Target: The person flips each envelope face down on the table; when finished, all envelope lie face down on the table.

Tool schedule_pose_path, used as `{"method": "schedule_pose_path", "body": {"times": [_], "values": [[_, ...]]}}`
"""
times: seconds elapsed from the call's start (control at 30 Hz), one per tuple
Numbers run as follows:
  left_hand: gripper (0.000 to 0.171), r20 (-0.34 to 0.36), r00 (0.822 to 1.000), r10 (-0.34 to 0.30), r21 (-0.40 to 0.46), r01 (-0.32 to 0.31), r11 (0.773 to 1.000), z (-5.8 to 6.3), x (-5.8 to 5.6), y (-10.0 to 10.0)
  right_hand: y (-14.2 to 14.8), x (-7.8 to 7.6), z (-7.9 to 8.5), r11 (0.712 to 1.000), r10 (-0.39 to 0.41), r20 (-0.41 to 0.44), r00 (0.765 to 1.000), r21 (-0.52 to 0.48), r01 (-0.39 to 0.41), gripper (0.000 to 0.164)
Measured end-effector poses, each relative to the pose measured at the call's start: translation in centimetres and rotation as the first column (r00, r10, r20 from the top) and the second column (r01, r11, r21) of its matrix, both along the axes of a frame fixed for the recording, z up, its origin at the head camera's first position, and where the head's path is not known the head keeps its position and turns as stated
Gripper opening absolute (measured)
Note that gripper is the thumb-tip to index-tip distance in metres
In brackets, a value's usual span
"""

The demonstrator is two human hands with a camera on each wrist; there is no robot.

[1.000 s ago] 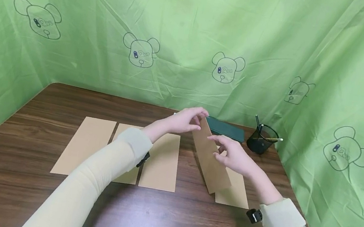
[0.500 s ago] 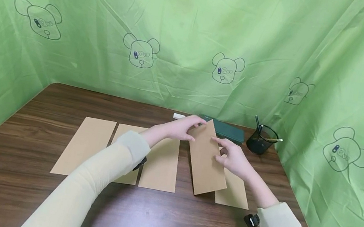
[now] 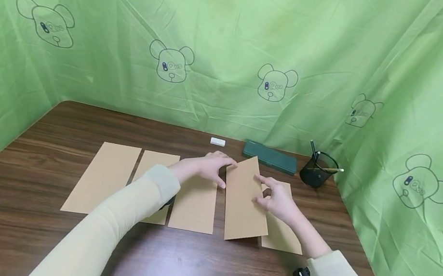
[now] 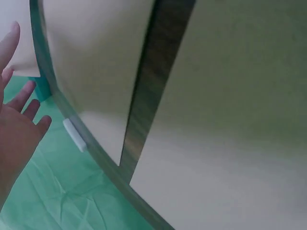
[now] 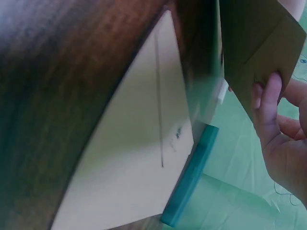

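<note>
A tan card (image 3: 243, 205) is tilted above the table, its near end raised. My right hand (image 3: 279, 201) pinches its right edge; in the right wrist view the fingers press its underside, where a dark line shows. By its upper left corner is my left hand (image 3: 213, 167), fingers spread and loosely bent; the index fingertip is at the card's edge. The left wrist view shows that hand (image 4: 19, 124) open. Partly beneath the tilted card and right hand, another card (image 3: 284, 234) lies flat. It bears a line and small mark in the right wrist view (image 5: 139, 143).
To the left lie three flat tan cards in a row: the outer card (image 3: 102, 179), the middle card (image 3: 158, 161) and the inner card (image 3: 194, 206). Behind are a white eraser-like block (image 3: 218, 142), a dark green case (image 3: 270, 157) and a black mesh pen cup (image 3: 316, 171).
The card has turned from steeply on edge to a flatter tilt, coming lower, left and nearer. Both hands moved down with it; the left hand's fingers have loosened from its top corner.
</note>
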State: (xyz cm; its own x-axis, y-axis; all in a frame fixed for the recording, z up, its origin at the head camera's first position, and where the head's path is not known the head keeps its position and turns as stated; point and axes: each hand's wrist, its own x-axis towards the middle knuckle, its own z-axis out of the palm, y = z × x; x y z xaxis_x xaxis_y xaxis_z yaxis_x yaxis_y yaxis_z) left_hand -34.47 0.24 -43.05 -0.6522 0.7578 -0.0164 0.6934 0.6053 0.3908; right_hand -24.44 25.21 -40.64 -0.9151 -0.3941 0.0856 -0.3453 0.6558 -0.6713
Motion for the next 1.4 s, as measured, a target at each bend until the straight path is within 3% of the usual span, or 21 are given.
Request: {"method": "schedule_pose_path", "body": {"times": [0.23,0.57,0.77,1.2,1.37,1.4], "values": [[0.078,0.009,1.000,-0.009,-0.054,0.010,0.998,-0.4,0.2,0.1,0.0,-0.1,-1.4,0.990,-0.006,-0.085,0.996,0.142,0.018,0.065],[0.087,0.012,1.000,-0.002,-0.135,0.004,0.991,-0.9,0.5,0.4,0.9,0.0,-2.5,0.952,0.062,-0.083,0.995,0.303,-0.034,0.082],[0.087,-0.023,1.000,-0.001,-0.182,-0.003,0.983,-1.5,0.3,0.6,1.1,0.2,-2.6,0.931,0.056,-0.082,0.995,0.363,-0.023,0.086],[0.085,0.022,0.999,-0.028,-0.214,0.032,0.976,-0.7,0.2,0.6,0.5,0.1,-2.9,0.872,0.063,-0.110,0.992,0.489,-0.001,0.082],[0.085,0.046,0.999,-0.027,-0.211,0.036,0.977,-0.7,0.1,0.6,0.6,0.0,-3.3,0.862,0.082,-0.128,0.988,0.507,-0.006,0.079],[0.086,0.040,0.999,-0.032,-0.202,0.039,0.979,-1.3,-0.3,0.6,0.7,-0.1,-3.3,0.862,0.086,-0.127,0.988,0.508,-0.009,0.079]]}}
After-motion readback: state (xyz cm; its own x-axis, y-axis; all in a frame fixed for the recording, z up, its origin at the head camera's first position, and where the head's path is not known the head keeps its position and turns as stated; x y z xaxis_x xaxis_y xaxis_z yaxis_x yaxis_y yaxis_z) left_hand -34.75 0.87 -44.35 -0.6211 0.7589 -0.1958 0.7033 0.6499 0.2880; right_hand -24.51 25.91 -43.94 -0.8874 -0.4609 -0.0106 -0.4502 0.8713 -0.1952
